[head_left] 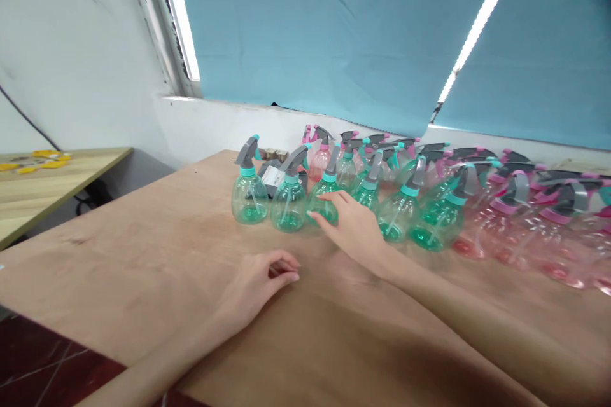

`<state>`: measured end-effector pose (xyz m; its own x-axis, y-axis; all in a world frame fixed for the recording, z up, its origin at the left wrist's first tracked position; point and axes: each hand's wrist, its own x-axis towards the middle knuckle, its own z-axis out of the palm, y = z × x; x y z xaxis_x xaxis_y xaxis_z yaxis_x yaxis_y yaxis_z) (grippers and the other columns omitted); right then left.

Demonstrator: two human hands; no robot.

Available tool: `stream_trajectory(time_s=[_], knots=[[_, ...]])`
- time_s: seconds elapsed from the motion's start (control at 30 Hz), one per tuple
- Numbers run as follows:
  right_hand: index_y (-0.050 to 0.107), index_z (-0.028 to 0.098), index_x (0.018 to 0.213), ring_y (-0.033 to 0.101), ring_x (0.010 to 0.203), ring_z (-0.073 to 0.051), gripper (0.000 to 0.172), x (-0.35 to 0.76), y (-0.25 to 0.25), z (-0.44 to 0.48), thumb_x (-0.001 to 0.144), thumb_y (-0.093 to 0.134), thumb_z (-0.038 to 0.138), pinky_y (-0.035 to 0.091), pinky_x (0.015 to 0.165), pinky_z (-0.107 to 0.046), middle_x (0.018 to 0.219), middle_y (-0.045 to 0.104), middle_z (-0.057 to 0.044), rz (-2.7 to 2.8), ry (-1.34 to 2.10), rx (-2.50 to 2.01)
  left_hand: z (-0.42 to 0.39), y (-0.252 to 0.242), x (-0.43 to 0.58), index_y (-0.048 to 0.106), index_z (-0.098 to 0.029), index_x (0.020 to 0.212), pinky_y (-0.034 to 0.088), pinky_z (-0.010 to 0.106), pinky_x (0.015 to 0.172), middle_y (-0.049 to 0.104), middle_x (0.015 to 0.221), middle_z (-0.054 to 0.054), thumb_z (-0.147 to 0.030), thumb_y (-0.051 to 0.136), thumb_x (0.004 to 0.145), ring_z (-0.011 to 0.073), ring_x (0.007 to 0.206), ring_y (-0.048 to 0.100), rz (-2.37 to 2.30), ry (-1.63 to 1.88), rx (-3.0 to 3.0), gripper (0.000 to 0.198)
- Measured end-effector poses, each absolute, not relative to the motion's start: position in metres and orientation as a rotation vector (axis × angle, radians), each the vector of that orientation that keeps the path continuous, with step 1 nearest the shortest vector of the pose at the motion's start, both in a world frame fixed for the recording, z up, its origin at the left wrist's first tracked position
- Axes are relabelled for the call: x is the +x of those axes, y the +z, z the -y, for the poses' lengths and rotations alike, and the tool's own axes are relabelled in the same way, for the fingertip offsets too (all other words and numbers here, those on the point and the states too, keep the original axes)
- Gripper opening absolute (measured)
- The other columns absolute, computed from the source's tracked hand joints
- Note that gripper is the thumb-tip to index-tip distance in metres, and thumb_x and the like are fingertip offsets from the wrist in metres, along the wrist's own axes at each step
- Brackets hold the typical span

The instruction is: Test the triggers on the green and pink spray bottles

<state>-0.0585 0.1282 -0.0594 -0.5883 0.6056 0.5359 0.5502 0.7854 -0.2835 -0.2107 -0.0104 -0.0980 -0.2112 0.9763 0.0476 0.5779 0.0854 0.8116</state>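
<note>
Lower centre: I log left hand [260, 281] resting on table [143, 254], loosely clenched, empty, probably bracing. Centre: right hand [352, 224] released, fingertips touching the third green spray bottle [323, 198], not gripping. Bottles stand grouped by colour; pink bottles [525, 216] at right blurred, cut off by the frame edge

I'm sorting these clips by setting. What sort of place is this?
Likely a small workshop or packing room: many identical green spray bottles and pink spray bottles crowd a plywood worktable, the right hand touching one, and a second bench stands nearby.
</note>
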Motion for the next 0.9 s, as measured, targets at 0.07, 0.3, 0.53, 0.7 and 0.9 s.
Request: stream_trajectory(time_s=[0.07,0.3,0.53,0.7,0.9], knots=[[0.058,0.016,0.115,0.068,0.078,-0.023,0.033,-0.044,-0.061,-0.137,0.091,0.053,0.038,0.051,0.074,-0.038,0.115,0.064,-0.009,2.33,0.133,-0.841,0.009,-0.093,-0.205,0.066,-0.022,0.084,0.048,0.027,0.064,0.07,0.074,-0.001,-0.032,0.064,0.078,0.0179,0.068,0.065,-1.836,0.995,1.542,0.012],[0.042,0.009,0.136,0.056,0.117,-0.033,0.059,-0.052,-0.058,-0.157,0.087,0.058,0.037,0.045,0.094,-0.046,0.133,0.055,-0.02,2.259,0.292,-0.933,0.003,-0.089,-0.194,0.065,-0.021,0.081,0.047,0.026,0.062,0.069,0.072,-0.002,-0.03,0.07,0.075,0.0165,0.067,0.063,-1.764,1.03,1.56,0.012],[0.035,0.008,0.14,0.059,0.114,-0.034,0.071,-0.078,-0.055,-0.169,0.083,0.062,0.04,0.049,0.087,-0.042,0.126,0.058,-0.023,2.208,0.517,-1.042,0.01,-0.097,-0.196,0.066,-0.021,0.085,0.047,0.025,0.062,0.068,0.075,-0.001,-0.034,0.069,0.079,0.0145,0.066,0.061,-1.616,1.135,1.386,0.015],[0.038,0.007,0.136,0.063,0.105,-0.033,0.067,-0.083,-0.059,-0.173,0.084,0.062,0.041,0.051,0.081,-0.041,0.123,0.056,-0.024,2.201,0.513,-1.079,-0.005,-0.089,-0.202,0.065,-0.018,0.083,0.05,0.026,0.064,0.067,0.076,0.001,-0.034,0.068,0.076,0.0165,0.074,0.064,-1.542,1.146,1.209,0.018],[0.04,0.003,0.133,0.061,0.107,-0.034,0.063,-0.086,-0.059,-0.173,0.085,0.062,0.037,0.049,0.084,-0.04,0.122,0.055,-0.025,2.222,0.466,-1.104,-0.047,-0.09,-0.216,0.061,-0.015,0.103,0.053,0.03,0.063,0.068,0.075,0.004,-0.032,0.073,0.071,0.0191,0.07,0.068,-1.554,1.09,1.111,0.038]])
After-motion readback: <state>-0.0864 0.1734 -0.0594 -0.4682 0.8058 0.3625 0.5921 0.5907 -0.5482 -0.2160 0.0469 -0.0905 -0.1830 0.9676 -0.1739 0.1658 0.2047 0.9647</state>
